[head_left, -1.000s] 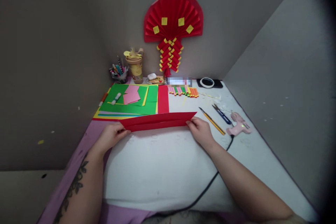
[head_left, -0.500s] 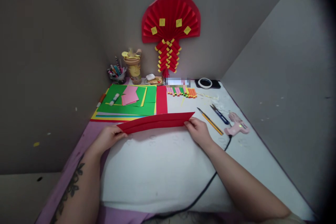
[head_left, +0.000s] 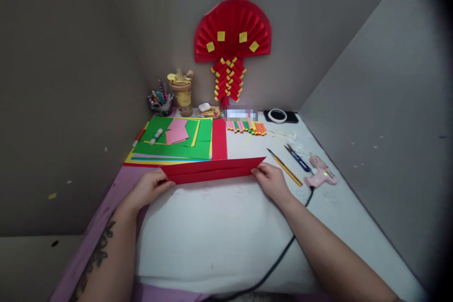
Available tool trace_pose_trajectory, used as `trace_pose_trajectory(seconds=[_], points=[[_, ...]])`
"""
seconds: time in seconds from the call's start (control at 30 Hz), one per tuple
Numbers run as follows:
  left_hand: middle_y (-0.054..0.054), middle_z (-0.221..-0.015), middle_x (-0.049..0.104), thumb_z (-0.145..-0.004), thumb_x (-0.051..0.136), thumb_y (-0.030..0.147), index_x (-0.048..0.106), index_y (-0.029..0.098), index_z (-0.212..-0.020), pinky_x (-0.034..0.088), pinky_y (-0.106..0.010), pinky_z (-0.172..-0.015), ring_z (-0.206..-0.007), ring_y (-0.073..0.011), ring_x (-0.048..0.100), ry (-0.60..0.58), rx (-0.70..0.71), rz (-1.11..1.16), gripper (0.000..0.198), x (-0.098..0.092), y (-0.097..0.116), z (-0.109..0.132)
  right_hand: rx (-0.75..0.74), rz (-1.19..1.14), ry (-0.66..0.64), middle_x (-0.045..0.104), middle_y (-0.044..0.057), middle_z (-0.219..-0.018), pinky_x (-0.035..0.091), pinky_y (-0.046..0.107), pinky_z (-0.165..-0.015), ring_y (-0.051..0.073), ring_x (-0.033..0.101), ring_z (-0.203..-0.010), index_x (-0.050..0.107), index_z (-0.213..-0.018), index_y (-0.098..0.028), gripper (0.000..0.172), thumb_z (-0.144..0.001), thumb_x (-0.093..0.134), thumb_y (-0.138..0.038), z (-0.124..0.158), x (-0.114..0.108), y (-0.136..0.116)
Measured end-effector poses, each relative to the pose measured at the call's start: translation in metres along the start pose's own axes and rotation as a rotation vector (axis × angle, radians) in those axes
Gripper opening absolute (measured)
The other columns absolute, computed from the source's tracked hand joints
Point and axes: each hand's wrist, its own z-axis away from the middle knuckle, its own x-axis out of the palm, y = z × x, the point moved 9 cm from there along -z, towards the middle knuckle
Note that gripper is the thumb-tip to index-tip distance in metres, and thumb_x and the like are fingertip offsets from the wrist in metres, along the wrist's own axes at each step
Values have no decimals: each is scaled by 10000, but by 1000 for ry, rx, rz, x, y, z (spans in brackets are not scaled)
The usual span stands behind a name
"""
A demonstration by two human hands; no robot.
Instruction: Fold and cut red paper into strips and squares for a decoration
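A long strip of red paper [head_left: 212,171] with a lengthwise crease stretches between my two hands, above the white work surface [head_left: 219,231]. My left hand [head_left: 154,188] pinches its left end, thumb on the near side. At the other end, my right hand [head_left: 269,178] is closed on the right edge in the same way. Beyond the strip lie green sheets [head_left: 170,151], small pink paper pieces [head_left: 177,134] and a glue stick [head_left: 156,137]. To the right of my right hand are a yellow craft knife [head_left: 286,168], blue snips [head_left: 297,158] and a pink glue gun [head_left: 321,172].
Small coloured paper rolls [head_left: 246,127] stand in a row at the back. A red paper fan [head_left: 232,33] hangs on the wall. A cup [head_left: 183,96], a pen holder [head_left: 161,104] and a black phone [head_left: 292,117] line the back edge. The glue gun's black cord [head_left: 279,259] crosses the surface.
The red strip, bowed upward before, now looks straighter and flatter. My hands keep their grip on both ends. The whole view has shifted slightly, so things sit a little lower.
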Motion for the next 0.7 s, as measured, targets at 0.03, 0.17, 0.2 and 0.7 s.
trace_pose_trajectory(seconds=[0.03, 0.17, 0.2, 0.7], points=[[22, -520, 518, -781, 590, 357, 541, 165, -537, 355, -212, -520, -523, -113, 451, -1, -28, 28, 314, 0, 1, 0, 4, -13, 12, 671, 32, -742, 443, 281, -661, 190, 607, -719, 627, -705, -191, 178, -813, 523, -287, 0, -2, -1], [-14, -703, 610, -774, 579, 395, 573, 168, -706, 424, -236, -592, -664, -158, 549, 27, -177, 319, 238, 1, 1, 1, 79, -142, 26, 618, 12, -656, 420, 260, -571, 174, 566, -644, 553, -642, -196, 203, -796, 543, -327, 0, -4, -1], [-13, -716, 611, -771, 583, 396, 563, 172, -729, 433, -238, -604, -680, -160, 558, 41, -213, 398, 229, 2, 0, 1, 108, -200, 13, 610, 8, -646, 413, 256, -548, 170, 557, -628, 541, -644, -199, 206, -793, 546, -341, 0, -2, 1], [43, -510, 573, -654, 693, 283, 472, 170, -687, 250, -125, -352, -336, -21, 384, 1, -618, 1022, 251, 46, -27, 5, 706, -992, -86, 623, 11, -555, 445, 258, -505, 137, 548, -484, 563, -606, -163, 156, -532, 690, -213, 11, 31, 28]])
